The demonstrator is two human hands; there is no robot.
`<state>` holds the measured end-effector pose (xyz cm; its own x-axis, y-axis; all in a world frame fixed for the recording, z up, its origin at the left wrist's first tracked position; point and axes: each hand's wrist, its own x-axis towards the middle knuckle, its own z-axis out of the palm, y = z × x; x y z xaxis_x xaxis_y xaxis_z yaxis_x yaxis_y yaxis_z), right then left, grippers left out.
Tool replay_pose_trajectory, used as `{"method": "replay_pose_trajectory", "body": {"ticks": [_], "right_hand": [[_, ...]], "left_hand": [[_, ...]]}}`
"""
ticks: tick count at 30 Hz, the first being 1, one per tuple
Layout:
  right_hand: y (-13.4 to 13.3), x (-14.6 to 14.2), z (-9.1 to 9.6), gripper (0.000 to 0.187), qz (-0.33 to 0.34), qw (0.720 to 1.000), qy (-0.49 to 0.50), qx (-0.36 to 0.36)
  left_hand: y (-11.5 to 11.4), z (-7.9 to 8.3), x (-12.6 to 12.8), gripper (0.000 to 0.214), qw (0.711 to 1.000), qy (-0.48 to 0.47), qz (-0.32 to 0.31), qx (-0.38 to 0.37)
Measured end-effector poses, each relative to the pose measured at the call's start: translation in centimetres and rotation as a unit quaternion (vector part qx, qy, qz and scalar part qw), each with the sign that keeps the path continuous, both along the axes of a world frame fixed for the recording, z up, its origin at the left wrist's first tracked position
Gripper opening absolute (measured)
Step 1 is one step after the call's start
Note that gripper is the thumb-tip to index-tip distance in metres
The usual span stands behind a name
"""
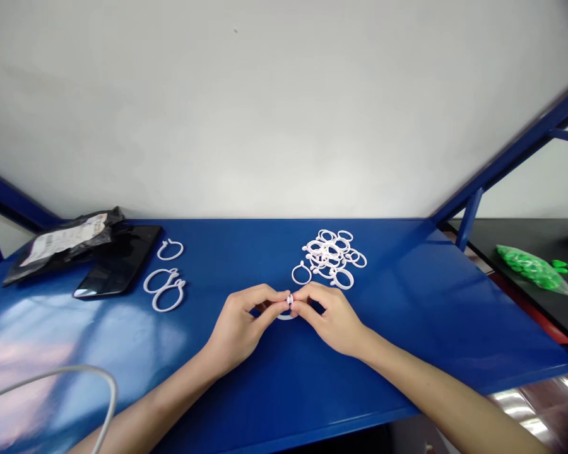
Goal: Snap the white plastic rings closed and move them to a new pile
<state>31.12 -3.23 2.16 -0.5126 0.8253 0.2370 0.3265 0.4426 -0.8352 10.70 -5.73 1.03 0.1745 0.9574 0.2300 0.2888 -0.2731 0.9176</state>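
Observation:
My left hand [246,325] and my right hand [329,318] meet over the middle of the blue table, each pinching one side of a white plastic ring [286,317]. Fingers hide most of this ring; its lower curve and the small white ends between my fingertips show. Just beyond my right hand lies a pile of similar white rings [329,255], with a single ring [301,273] at its near left edge. Off to the left are three white rings with knobbed ends; one ring [170,250] lies apart, its ends separated, while another ring [168,297] overlaps its neighbour.
At the back left a black plastic parcel [66,243] with a white label rests against a dark phone-like slab [118,265]. A pale cable [108,384] arcs across the lower left. A bag of green pieces [532,270] lies on a black surface at right.

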Motion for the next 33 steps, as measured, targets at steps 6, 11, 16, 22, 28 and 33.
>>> {"method": "replay_pose_trajectory", "body": {"ticks": [6,11,16,22,28,33], "right_hand": [[0.1,0.4,-0.1,0.014,0.034,0.999,0.002,0.036],[-0.1,0.5,0.1,0.016,0.051,0.999,-0.001,0.002],[-0.3,0.7,0.4,0.019,0.072,0.996,0.006,-0.048],[0.1,0.2,-0.1,0.014,0.045,0.998,-0.037,-0.001],[2.3,1.9,-0.3,0.016,-0.086,0.969,-0.104,0.205],[4.8,4.5,0.1,0.017,-0.222,0.924,-0.203,0.234]], "left_hand": [[0.0,0.5,-0.2,0.013,0.999,0.000,-0.027,0.036],[-0.1,0.8,-0.2,0.014,0.997,0.014,-0.049,0.055],[-0.5,0.7,-0.4,0.019,0.988,0.055,-0.092,0.109],[0.9,0.7,-1.6,0.020,0.970,0.149,-0.101,0.165],[4.8,1.2,-7.3,0.040,0.858,0.431,0.214,0.181],[5.9,0.5,-12.5,0.047,0.758,0.572,0.311,0.031]]}}
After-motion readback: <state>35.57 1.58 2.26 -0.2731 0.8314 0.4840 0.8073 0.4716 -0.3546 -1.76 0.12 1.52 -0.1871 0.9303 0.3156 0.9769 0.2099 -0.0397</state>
